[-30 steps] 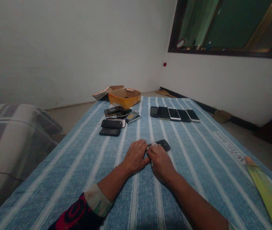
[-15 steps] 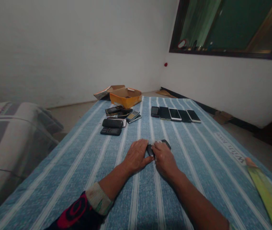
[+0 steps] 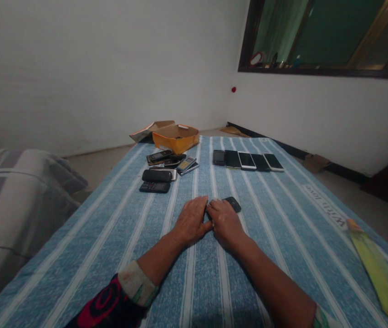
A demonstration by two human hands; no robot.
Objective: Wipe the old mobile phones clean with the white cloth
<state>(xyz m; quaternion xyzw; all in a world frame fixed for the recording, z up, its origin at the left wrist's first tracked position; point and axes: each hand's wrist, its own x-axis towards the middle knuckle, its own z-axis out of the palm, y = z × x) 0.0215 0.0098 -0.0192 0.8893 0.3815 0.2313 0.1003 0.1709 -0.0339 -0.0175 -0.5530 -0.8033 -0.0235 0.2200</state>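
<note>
On the striped cloth, my left hand [image 3: 191, 220] and my right hand [image 3: 226, 223] meet in front of me, fingers curled. Between them they grip a small dark mobile phone [image 3: 208, 213], of which only a sliver shows; the fingers hide the rest. Just beyond the right hand's knuckles lies a flat black piece with rounded corners [image 3: 233, 204], like a phone or its back cover; the hand partly covers it. My left sleeve is dark with a red pattern and a pale cuff.
Ahead on the left lies a pile of old phones [image 3: 166, 159], with a black keypad phone [image 3: 155, 187] nearest me. Behind it stands an open orange cardboard box [image 3: 176, 142]. Several phones, including a white smartphone [image 3: 247, 161], form a row at the back right. A yellow-green packet [image 3: 375, 269] lies at the right edge.
My hands have drawn closer together, and my right hand has shifted left over the phone, hiding most of it. More of the black piece beyond the right hand shows. The view has turned slightly.
</note>
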